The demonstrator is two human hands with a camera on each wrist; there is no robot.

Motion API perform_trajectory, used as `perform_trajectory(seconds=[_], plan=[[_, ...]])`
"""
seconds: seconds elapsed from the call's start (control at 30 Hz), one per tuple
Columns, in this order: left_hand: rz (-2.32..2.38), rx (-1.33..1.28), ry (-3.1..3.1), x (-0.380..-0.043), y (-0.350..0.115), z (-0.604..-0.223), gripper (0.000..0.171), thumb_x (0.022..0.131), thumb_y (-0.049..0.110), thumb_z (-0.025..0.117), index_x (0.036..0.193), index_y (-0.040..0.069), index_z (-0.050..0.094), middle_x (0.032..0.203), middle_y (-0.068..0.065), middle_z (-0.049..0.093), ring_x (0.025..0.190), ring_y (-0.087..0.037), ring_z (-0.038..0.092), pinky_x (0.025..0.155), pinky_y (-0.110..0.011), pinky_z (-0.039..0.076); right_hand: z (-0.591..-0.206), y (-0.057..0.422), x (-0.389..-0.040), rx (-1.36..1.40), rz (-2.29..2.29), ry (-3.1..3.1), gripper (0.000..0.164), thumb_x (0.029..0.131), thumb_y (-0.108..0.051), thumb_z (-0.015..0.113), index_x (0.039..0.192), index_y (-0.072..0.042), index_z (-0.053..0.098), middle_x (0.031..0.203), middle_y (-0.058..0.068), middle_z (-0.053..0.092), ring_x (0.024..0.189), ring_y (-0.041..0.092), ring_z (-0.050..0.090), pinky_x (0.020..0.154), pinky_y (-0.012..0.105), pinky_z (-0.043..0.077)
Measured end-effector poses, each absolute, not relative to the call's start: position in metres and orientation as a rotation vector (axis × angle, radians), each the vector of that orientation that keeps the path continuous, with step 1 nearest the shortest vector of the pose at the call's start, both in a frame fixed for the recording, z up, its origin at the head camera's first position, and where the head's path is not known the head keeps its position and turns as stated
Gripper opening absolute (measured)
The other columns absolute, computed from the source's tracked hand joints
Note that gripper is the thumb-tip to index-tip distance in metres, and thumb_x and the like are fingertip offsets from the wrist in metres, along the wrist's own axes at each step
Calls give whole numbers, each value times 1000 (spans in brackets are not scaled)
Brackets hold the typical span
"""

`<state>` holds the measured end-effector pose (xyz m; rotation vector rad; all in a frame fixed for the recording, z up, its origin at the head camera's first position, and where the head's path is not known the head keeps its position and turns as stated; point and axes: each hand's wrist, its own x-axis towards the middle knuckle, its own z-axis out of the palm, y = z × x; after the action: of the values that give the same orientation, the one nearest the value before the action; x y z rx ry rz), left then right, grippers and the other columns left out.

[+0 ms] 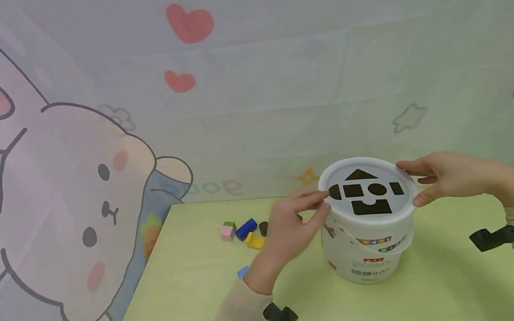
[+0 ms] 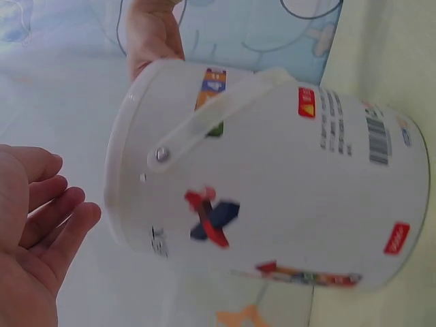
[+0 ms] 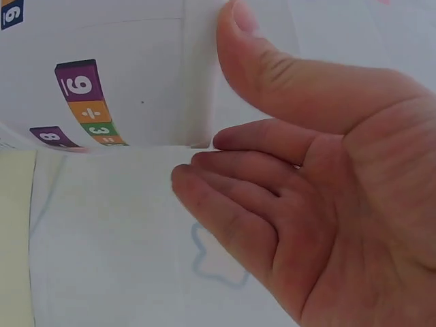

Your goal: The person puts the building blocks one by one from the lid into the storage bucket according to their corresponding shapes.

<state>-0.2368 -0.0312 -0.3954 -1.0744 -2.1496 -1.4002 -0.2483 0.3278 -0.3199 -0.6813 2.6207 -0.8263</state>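
A white plastic bucket (image 1: pixel 369 255) stands upright on the table, its lid (image 1: pixel 358 163) on top. The lid has dark shaped openings: a triangle, a square, a circle, a rectangle, a half-round and an arch-like one. My left hand (image 1: pixel 294 225) is at the lid's left side with its fingers loosely bent; in the left wrist view the fingertips (image 2: pixel 85 211) show a small gap from the rim. At the right side, my right hand (image 1: pixel 458 176) has its thumb and fingertips spread along the rim, holding nothing. In the right wrist view its thumb (image 3: pixel 272 68) overlaps the lid's edge.
Left of the bucket lie small toy blocks: a pink cube (image 1: pixel 227 233), a blue cylinder (image 1: pixel 247 229), a yellow block (image 1: pixel 254 241) and a light blue piece (image 1: pixel 243 272). A white handle (image 2: pixel 225 116) hangs on the bucket's side. Behind the table (image 1: pixel 200 308) hangs a printed cloth (image 1: pixel 276 94).
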Motion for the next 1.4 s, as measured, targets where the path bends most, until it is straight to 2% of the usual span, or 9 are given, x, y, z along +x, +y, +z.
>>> perform_trajectory(seconds=[0.1,0.3,0.53,0.8,1.0,1.1,1.23,1.4], plan=[[-1420,-1031,-2168,-241,-49,-404,23,102,11,74,122,1,80,122,-10,77,96,-17,77,73,-28,63,-322,329,-249,-670,-809,2614,94,96,-29,83,158,19,30,159,38,38,138,58,49,108,62,50],[-1393,-873,-2292,-251,-92,-427,23,103,15,74,124,7,81,123,-7,77,99,-17,76,74,-37,64,-319,323,-252,-675,-714,2665,90,92,-26,86,151,22,39,155,37,44,135,58,53,105,66,50],[-1390,-728,-2456,-257,-140,-457,21,101,11,77,121,7,82,116,-5,78,98,-18,75,86,-35,63,-307,309,-253,-629,-584,2697,90,86,-23,91,149,21,44,150,37,51,132,54,58,104,66,51],[-1300,-609,-2660,-258,-189,-490,19,98,11,80,114,2,82,106,-3,79,93,-19,73,82,-29,62,-302,297,-251,-583,-548,2677,90,84,-20,92,148,21,45,147,36,55,132,53,58,106,66,50],[-1310,-634,-2819,-259,-216,-504,25,98,8,79,122,1,79,117,-11,77,99,-20,72,86,-31,61,-307,301,-250,-567,-617,2659,94,85,-28,92,152,17,43,150,34,53,131,50,61,104,64,52],[-1321,-695,-2860,-259,-225,-509,29,98,5,78,126,1,77,122,-14,76,104,-25,72,87,-34,60,-311,306,-250,-551,-674,2645,94,87,-30,91,154,15,43,150,32,54,130,48,62,105,65,51],[-1321,-779,-2906,-261,-232,-512,32,96,3,78,128,3,76,125,-12,75,109,-30,70,87,-37,59,-314,311,-248,-533,-733,2629,91,88,-27,90,155,14,42,150,31,54,129,46,64,106,64,51],[-1316,-886,-2951,-264,-238,-515,35,95,-1,76,129,6,77,124,-8,76,109,-29,70,87,-36,58,-314,312,-244,-534,-754,2624,90,89,-27,89,154,14,42,152,31,50,128,46,65,104,63,53]])
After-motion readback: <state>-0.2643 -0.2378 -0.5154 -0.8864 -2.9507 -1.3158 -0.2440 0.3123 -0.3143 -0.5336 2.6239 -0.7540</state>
